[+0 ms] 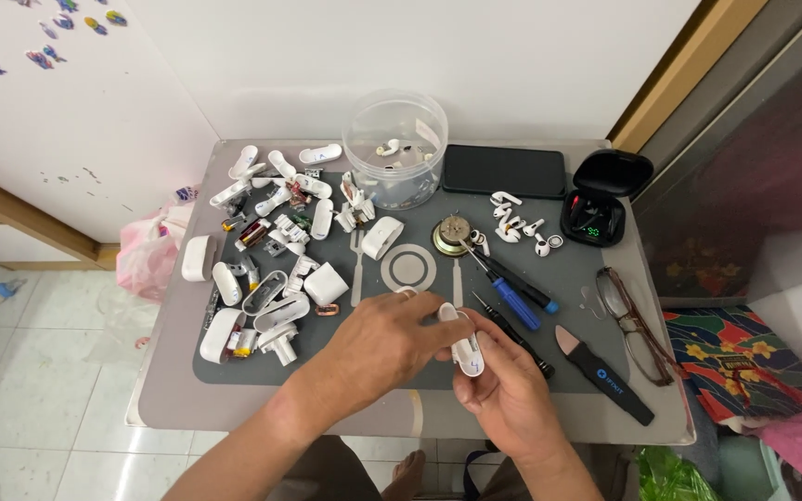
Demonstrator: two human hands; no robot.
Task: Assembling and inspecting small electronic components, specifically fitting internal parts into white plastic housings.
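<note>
Two bare forearms, no sleeves; left hand, right hand, ringless fingers

Glossy white plastic earbud case

White earbud case — small, glossy, rounded plastic shell — sat held between both hands above the near edge of the worktop. Its long axis ran roughly away from the person, tilted slightly left. A tiny blue mark showed on the face turned up. Left hand covered its upper left end, right hand cradled it from below — fingers curled along its right side. Open or closed: couldn't tell.
</note>
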